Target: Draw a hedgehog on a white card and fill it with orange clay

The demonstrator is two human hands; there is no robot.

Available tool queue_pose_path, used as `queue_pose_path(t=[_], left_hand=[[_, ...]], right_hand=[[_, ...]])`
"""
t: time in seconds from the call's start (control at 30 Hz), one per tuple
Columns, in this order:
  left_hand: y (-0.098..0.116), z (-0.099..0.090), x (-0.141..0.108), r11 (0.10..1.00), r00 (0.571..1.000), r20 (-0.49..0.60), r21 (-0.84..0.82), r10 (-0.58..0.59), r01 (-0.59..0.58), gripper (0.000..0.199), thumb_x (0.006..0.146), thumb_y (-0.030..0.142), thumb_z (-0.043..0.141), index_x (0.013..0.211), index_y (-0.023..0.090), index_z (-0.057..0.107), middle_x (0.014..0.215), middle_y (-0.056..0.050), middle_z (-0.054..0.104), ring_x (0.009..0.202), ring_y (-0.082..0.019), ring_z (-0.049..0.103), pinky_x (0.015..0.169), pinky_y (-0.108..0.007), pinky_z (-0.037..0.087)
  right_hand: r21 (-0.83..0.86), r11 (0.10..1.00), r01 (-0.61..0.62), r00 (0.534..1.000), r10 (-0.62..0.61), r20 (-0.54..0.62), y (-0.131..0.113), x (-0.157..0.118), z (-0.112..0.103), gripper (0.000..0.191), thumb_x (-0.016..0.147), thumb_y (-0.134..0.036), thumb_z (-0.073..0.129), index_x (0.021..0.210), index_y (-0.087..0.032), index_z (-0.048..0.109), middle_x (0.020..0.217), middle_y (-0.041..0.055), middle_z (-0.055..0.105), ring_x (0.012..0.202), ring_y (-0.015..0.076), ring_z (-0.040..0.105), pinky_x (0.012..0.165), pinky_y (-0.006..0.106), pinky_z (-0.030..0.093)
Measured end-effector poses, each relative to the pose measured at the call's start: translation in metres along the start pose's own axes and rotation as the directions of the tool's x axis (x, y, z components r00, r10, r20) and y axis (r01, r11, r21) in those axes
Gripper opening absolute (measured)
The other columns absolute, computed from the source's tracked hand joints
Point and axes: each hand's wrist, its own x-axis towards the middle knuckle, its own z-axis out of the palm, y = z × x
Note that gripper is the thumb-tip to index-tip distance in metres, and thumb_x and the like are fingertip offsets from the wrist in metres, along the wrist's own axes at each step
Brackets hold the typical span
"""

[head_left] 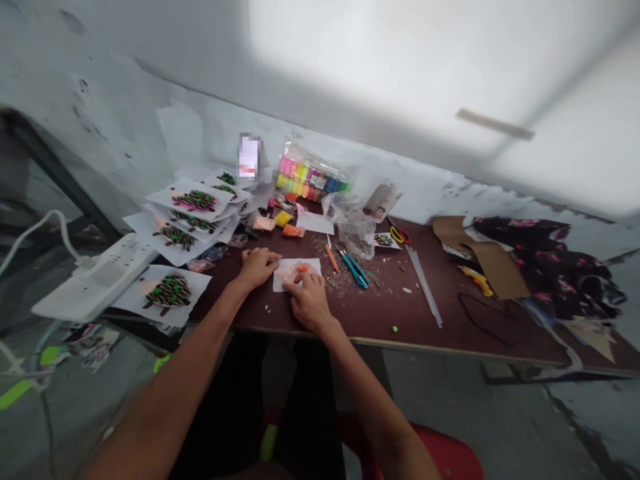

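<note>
A small white sheet of paper (279, 281) lies at the table's front edge, with a pale-orange drawing or layer and a bright orange piece of modelling clay (303, 267) on it. My left hand (257, 267) rests on the table at the sheet's left side, fingers stretched toward its edge and nothing gripped. My right hand (310, 301) lies over the sheet's lower right part, its fingertips pressing on the orange area, thumb and index finger apart. An orange pen-like tool (331, 258) and teal-handled pliers or cutters (356, 269) lie right of the sheet.
Left, finished hedgehog pictures (194, 200) are stacked beside a white power strip (93, 283). Behind are bags of coloured clay (313, 179), a phone (249, 157) and a bottle (383, 201). Right lie scissors (400, 234), glue sticks (424, 287), a yellow glue gun (477, 280) and dark floral cloth (560, 267).
</note>
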Motion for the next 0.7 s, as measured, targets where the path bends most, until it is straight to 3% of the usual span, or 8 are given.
queue_pose_path(t=[0.2, 0.33, 0.7], left_hand=[[-0.005, 0.000, 0.006, 0.999, 1.000, 0.011, -0.053, 0.008, -0.007, 0.035, 0.082, 0.032, 0.056, 0.111, 0.027, 0.075, 0.092, -0.005, 0.070, 0.098, -0.026, 0.059, 0.088, -0.041, 0.033], [-0.003, 0.003, 0.012, 0.997, 1.000, 0.001, -0.075, 0.014, -0.014, 0.029, 0.080, 0.030, 0.058, 0.103, 0.028, 0.077, 0.092, -0.004, 0.071, 0.097, -0.026, 0.059, 0.088, -0.040, 0.033], [-0.004, 0.011, 0.011, 0.989, 0.998, -0.044, -0.134, 0.050, -0.055, 0.024, 0.080, 0.028, 0.059, 0.095, 0.028, 0.078, 0.088, -0.002, 0.069, 0.092, -0.023, 0.057, 0.090, -0.040, 0.032]], right_hand=[[0.053, 0.998, -0.022, 0.998, 0.024, -0.050, 0.006, -0.005, -0.001, 0.033, 0.084, -0.014, 0.057, 0.109, -0.027, 0.074, 0.108, 0.0077, 0.059, 0.104, 0.0233, 0.046, 0.094, 0.038, 0.030], [0.058, 0.998, -0.027, 0.998, 0.031, -0.062, 0.012, -0.004, -0.004, 0.037, 0.084, -0.011, 0.055, 0.112, -0.027, 0.074, 0.106, 0.0077, 0.060, 0.100, 0.0225, 0.046, 0.092, 0.037, 0.030], [-0.018, 0.998, 0.062, 0.995, -0.061, 0.076, 0.016, 0.014, -0.009, 0.044, 0.091, -0.018, 0.054, 0.131, -0.033, 0.063, 0.121, 0.0091, 0.055, 0.109, 0.0245, 0.043, 0.094, 0.038, 0.029]])
